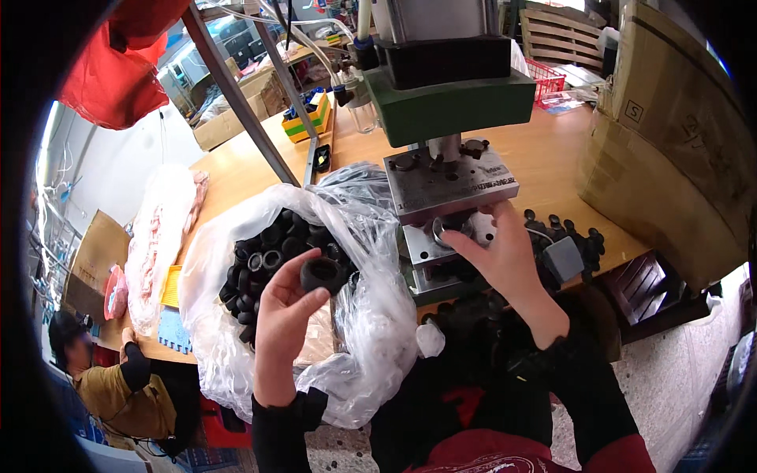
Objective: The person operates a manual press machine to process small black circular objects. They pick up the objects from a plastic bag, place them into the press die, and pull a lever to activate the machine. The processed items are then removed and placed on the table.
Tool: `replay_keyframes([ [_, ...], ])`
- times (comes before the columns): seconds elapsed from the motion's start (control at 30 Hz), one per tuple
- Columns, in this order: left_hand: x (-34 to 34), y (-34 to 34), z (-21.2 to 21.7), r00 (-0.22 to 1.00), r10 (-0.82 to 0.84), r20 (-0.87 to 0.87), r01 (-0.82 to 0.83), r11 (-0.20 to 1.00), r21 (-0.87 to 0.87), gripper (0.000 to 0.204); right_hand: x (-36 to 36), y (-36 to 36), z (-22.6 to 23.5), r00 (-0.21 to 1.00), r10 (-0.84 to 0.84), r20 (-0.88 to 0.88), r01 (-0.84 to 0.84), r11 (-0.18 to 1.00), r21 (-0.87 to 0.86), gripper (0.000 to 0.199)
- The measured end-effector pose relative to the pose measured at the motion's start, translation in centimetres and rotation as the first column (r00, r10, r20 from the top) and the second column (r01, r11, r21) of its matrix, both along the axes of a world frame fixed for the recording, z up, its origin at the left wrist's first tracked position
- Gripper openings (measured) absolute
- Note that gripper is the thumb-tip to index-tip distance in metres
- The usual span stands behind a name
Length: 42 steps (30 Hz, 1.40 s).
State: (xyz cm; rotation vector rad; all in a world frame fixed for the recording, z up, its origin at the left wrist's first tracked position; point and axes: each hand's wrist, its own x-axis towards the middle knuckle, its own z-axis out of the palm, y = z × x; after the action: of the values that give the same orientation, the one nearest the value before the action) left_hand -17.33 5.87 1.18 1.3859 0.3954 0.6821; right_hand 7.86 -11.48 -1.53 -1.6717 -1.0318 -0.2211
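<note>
My left hand [284, 315] pinches a black ring-shaped cap [322, 274] between thumb and fingers, its round opening showing. It hovers over a clear plastic bag [371, 347] that stands open, full of similar black caps [272, 236]. My right hand [509, 256] reaches into the gap of a green press [449, 106], beneath its upper steel die plate [449, 185]. Thumb and fingers close around a shiny round metal piece [440, 232] above the lower die plate [422, 244]. Part of that piece is hidden by the fingers.
Several black caps [587, 244] and a small grey box [562, 260] lie right of the press. A large cardboard box [670, 158] stands at the right. Metal posts [240, 94] rise behind the bag. At the far left another person [118, 386] sits by the table.
</note>
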Motion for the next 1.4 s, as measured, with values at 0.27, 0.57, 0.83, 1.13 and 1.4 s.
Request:
replay_keyframes([
  [0.27, 6.8, -5.5, 0.0, 0.989, -0.054, -0.138, 0.076, 0.983, 0.165, 0.066, 1.8, 0.8, -2.0, 0.985, -0.103, 0.138, 0.128, 0.974, -0.187, 0.049],
  [0.57, 15.0, -6.3, -0.8, 0.934, 0.187, -0.304, 0.048, 0.778, 0.627, 0.051, 4.2, -20.4, -10.0, 0.926, -0.377, -0.015, 0.301, 0.764, -0.571, 0.073],
  [0.83, 17.1, -5.4, -2.3, 0.901, 0.28, -0.33, 0.078, 0.646, 0.76, 0.049, 6.7, -27.8, -13.4, 0.888, -0.459, -0.025, 0.344, 0.699, -0.628, 0.065],
  [1.13, 16.2, -6.9, -1.9, 0.914, 0.323, -0.246, -0.02, 0.641, 0.767, 0.056, 8.7, -15.3, -8.6, 0.95, -0.202, 0.237, 0.308, 0.719, -0.623, 0.052],
  [1.4, 4.4, 1.2, -5.8, 0.765, 0.602, -0.228, -0.225, 0.583, 0.781, 0.044, 9.6, -14.8, -10.0, 0.948, -0.225, 0.223, 0.312, 0.535, -0.785, 0.054],
])
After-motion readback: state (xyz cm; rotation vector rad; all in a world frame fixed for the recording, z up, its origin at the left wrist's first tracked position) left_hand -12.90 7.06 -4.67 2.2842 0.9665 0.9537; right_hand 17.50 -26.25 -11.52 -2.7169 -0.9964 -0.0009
